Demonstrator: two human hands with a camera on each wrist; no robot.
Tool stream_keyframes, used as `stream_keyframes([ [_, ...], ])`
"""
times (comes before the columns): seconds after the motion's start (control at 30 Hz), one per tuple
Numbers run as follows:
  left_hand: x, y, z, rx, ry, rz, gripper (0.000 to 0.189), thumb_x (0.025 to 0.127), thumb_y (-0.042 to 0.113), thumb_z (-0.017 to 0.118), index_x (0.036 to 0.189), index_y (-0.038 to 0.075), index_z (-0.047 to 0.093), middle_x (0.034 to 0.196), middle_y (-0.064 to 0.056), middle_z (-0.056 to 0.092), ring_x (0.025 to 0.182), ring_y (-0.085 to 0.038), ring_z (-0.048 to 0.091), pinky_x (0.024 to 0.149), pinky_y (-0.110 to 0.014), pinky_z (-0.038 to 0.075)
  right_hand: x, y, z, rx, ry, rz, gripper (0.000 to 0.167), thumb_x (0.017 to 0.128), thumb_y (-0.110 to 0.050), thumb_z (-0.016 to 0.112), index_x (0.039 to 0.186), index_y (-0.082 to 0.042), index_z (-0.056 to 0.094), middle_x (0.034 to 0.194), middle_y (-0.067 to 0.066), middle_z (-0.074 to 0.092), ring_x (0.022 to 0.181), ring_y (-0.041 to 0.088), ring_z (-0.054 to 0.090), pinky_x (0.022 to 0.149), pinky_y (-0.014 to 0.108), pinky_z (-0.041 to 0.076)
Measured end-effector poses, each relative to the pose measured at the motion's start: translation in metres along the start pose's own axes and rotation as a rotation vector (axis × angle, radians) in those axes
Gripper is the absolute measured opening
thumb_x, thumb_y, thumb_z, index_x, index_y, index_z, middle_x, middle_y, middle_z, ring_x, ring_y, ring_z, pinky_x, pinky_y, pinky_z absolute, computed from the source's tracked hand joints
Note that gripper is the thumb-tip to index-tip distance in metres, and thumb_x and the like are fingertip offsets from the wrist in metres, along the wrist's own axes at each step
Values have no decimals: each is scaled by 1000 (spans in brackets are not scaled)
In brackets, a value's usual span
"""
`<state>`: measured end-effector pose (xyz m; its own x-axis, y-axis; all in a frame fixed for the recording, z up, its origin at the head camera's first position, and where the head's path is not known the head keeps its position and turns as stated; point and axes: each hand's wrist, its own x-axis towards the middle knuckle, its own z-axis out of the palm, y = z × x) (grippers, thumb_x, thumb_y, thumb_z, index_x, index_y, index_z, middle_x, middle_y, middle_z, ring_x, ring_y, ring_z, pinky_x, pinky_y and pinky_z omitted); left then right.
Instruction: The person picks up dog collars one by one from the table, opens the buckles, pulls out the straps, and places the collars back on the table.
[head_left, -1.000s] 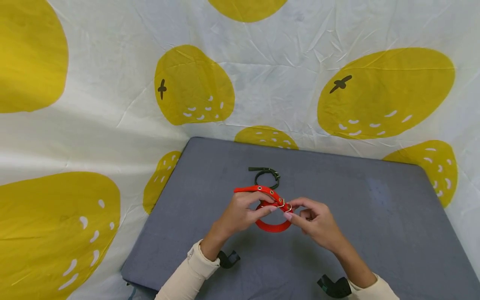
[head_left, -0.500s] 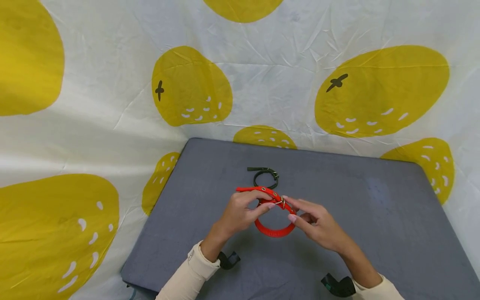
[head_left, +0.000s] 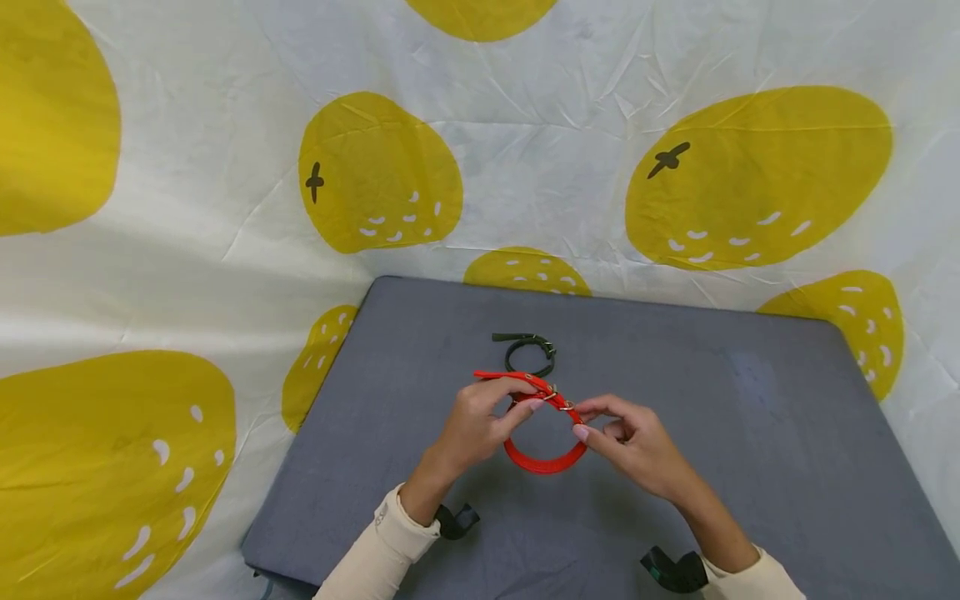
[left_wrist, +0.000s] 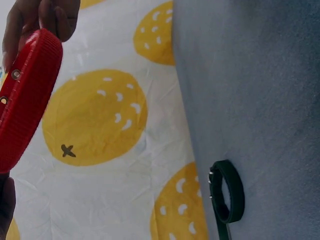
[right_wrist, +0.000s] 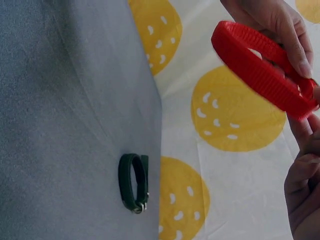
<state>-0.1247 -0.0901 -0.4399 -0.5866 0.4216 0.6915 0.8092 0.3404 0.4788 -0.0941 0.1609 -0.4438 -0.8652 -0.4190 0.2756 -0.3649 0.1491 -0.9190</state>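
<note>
Both hands hold a red collar (head_left: 545,465) above the table, its strap bent into a loop with metal eyelets along it. My left hand (head_left: 480,421) pinches the strap between thumb and fingers, left of the metal buckle (head_left: 552,393); the strap's free end sticks out to the left past these fingers. On the other side my right hand (head_left: 633,442) pinches the loop between thumb and index finger, close to a metal ring (head_left: 567,407). The left wrist view shows the collar's ribbed outer face (left_wrist: 37,95). A dark green collar (head_left: 531,339) lies buckled in a loop behind them.
The grey-covered table (head_left: 712,417) extends on both sides of the hands. A white cloth (head_left: 540,183) printed with yellow fruit hangs along its back and left edges. Black wrist mounts (head_left: 675,571) sit below both hands.
The right fingers have shifted along the red collar near the ring. The buckle has moved slightly left, closer to the left fingertips. The green collar has stayed in place.
</note>
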Motion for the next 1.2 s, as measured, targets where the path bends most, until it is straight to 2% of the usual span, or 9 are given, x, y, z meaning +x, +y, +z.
stream_keyframes([
  [0.17, 1, 2, 1, 50, -30, 38, 18, 91, 19, 75, 105, 8, 71, 94, 0, 74, 65, -4, 53, 64, -9, 42, 5, -2, 3, 22, 13, 3, 24, 92, 3, 67, 114, -6, 65, 51, 2, 42, 37, 10, 27, 34, 23, 25],
  [0.27, 2, 4, 3, 75, -45, 53, 18, 93, 21, 74, 106, 9, 72, 94, 1, 73, 65, -3, 52, 64, -8, 42, 7, -3, 5, 26, 24, 15, 23, 92, 2, 69, 111, -9, 66, 48, 2, 38, 38, 9, 28, 35, 23, 27],
  [0.43, 3, 6, 4, 87, -42, 52, 18, 93, 21, 74, 106, 9, 72, 93, 1, 73, 64, -3, 51, 64, -8, 41, 9, -3, 5, 38, 32, 0, 24, 91, 4, 69, 111, -9, 66, 57, 4, 51, 38, 9, 31, 35, 23, 29],
  [0.57, 4, 6, 4, 86, -39, 51, 17, 92, 21, 74, 105, 9, 72, 92, 1, 73, 64, -3, 51, 63, -8, 41, 9, -3, 3, 51, 23, -31, 25, 91, 6, 67, 113, -5, 65, 76, 5, 61, 38, 11, 32, 35, 24, 30],
  [0.73, 4, 6, 6, 73, -27, 52, 17, 92, 20, 74, 104, 9, 73, 94, 1, 73, 65, -3, 52, 64, -8, 42, 7, -2, 1, 54, 13, -48, 28, 91, 6, 66, 117, -4, 63, 94, 9, 60, 39, 10, 31, 36, 24, 29],
  [0.97, 4, 5, 5, 50, 35, 11, 18, 91, 20, 75, 104, 8, 72, 93, -1, 73, 69, -7, 52, 65, -11, 42, 4, 0, -1, 67, -3, -79, 37, 91, 11, 64, 127, 1, 61, 96, 13, 57, 38, 11, 35, 37, 25, 32],
  [1.2, 5, 5, 5, 65, 30, 6, 18, 91, 20, 76, 105, 9, 72, 94, 0, 73, 72, -8, 53, 67, -12, 43, 4, 0, -3, 52, 8, -66, 38, 90, 9, 65, 127, -1, 62, 95, 12, 58, 39, 10, 32, 36, 24, 30],
])
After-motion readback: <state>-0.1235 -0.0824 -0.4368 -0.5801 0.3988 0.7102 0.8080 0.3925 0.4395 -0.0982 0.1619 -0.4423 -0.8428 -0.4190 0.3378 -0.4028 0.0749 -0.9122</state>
